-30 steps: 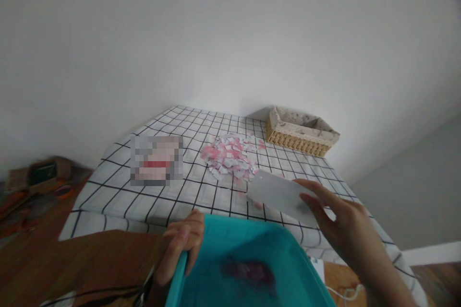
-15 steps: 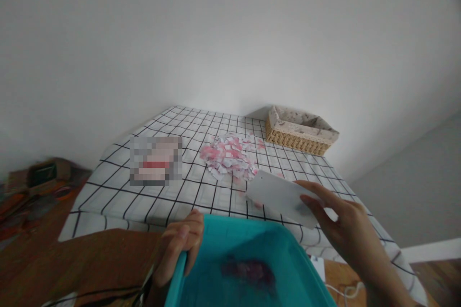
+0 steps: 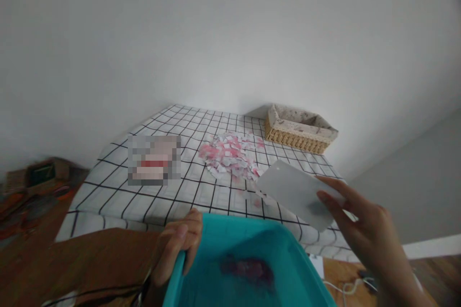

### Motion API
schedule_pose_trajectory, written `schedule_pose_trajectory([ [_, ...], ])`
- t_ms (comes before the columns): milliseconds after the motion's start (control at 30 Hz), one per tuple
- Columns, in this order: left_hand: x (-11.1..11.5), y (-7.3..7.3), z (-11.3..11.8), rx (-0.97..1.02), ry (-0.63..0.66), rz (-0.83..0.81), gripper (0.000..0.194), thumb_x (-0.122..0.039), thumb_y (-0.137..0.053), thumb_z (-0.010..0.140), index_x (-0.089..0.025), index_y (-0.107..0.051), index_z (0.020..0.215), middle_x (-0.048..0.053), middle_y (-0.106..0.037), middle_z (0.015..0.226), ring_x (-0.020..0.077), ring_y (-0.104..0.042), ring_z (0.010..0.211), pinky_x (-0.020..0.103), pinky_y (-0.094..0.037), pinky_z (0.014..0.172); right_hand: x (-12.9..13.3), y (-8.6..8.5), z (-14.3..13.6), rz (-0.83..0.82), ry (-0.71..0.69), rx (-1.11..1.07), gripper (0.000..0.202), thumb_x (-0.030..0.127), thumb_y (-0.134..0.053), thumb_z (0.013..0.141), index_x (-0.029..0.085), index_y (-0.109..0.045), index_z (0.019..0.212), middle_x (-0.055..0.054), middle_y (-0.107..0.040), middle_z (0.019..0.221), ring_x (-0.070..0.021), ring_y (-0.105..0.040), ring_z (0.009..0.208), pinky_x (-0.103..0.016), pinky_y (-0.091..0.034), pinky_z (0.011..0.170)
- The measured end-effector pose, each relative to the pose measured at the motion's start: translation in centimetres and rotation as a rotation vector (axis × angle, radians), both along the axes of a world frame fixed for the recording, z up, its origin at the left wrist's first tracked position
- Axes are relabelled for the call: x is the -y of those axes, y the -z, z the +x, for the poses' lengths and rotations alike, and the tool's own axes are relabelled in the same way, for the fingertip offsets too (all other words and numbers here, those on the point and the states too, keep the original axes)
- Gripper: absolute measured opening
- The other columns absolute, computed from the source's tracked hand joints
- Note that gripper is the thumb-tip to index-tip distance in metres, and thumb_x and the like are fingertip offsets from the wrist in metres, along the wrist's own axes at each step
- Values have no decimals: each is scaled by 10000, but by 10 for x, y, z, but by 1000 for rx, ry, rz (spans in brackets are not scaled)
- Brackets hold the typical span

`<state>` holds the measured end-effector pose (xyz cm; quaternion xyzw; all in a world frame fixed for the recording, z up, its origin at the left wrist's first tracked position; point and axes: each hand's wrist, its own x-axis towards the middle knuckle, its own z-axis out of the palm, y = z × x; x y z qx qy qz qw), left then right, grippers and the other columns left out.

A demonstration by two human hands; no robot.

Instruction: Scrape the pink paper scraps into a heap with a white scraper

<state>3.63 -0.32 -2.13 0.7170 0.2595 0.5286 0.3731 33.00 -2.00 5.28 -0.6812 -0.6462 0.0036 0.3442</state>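
My left hand (image 3: pixel 182 240) grips the left rim of a teal plastic bin (image 3: pixel 237 223), which is up against the table's front edge. Inside the bin lies a blurred dark reddish patch (image 3: pixel 248 271) that I cannot make out. Between the thumb and fingers of my right hand (image 3: pixel 356 216) is a flat, pale grey scraper sheet (image 3: pixel 295 192), tilted above the table's right front. To its left lies a heap of torn paper scraps (image 3: pixel 230 153), white and pink. A few scraps and pink smears lie near the sheet's left edge.
A checked cloth (image 3: pixel 173 192) covers the table. At its back right stands a wicker basket (image 3: pixel 300 129) with a fabric lining. A pixelated object (image 3: pixel 154 160) lies on the left. Boxes (image 3: pixel 46 175) sit on the floor at far left, and a white cable (image 3: pixel 345 288) runs at lower right.
My right hand has moved the grey sheet to the right and slightly up, away from the scraps. My left hand stays on the bin's rim.
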Motion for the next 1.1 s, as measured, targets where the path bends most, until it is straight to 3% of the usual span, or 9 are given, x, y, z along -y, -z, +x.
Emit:
schedule_pose_trajectory([
  [167,1,5,-3,0,5,-4,659,-314,-139,967,-174,-320,350,-4,-450,375,132,-463,447,312,-407,659,4,1,26,-213,-32,-524,458,474,-620,723,190,-647,1081,-73,-714,776,-250,-665,620,-289,-535,470],
  [233,1,8,-5,-17,21,-16,639,-299,-148,967,-177,-331,367,-10,-454,398,136,-477,473,322,-408,691,3,4,29,-306,-41,-640,502,485,-638,700,182,-642,1100,-81,-719,798,-261,-662,619,-312,-541,486],
  [333,2,11,-6,-24,48,-21,630,-288,-154,969,-171,-343,379,-14,-459,423,128,-474,483,319,-409,695,0,12,30,-358,-9,-694,499,489,-649,686,177,-656,1075,-78,-720,804,-260,-660,637,-320,-538,520],
  [500,2,11,-4,-10,31,-24,641,-293,-143,966,-172,-330,366,-8,-445,406,132,-460,470,316,-407,667,-5,24,30,-309,56,-727,475,458,-648,685,158,-662,1054,-80,-719,790,-247,-650,634,-319,-515,537],
  [700,0,8,-4,-2,48,-12,626,-292,-134,972,-158,-323,391,-25,-434,413,120,-440,461,308,-389,673,-10,34,28,-332,56,-756,521,445,-626,700,132,-633,1115,-97,-715,796,-242,-636,626,-318,-485,528],
  [933,0,8,-4,14,60,-9,620,-292,-129,974,-164,-336,403,-22,-444,431,131,-444,476,321,-374,645,-13,41,29,-319,-16,-791,428,410,-643,705,163,-662,1054,-82,-708,815,-223,-626,662,-301,-471,563],
  [1100,1,6,-4,-3,98,7,627,-302,-131,975,-170,-360,406,-20,-460,440,133,-444,482,319,-383,651,-19,48,31,-369,2,-931,406,407,-679,666,166,-666,992,-79,-702,788,-212,-621,626,-287,-453,520],
])
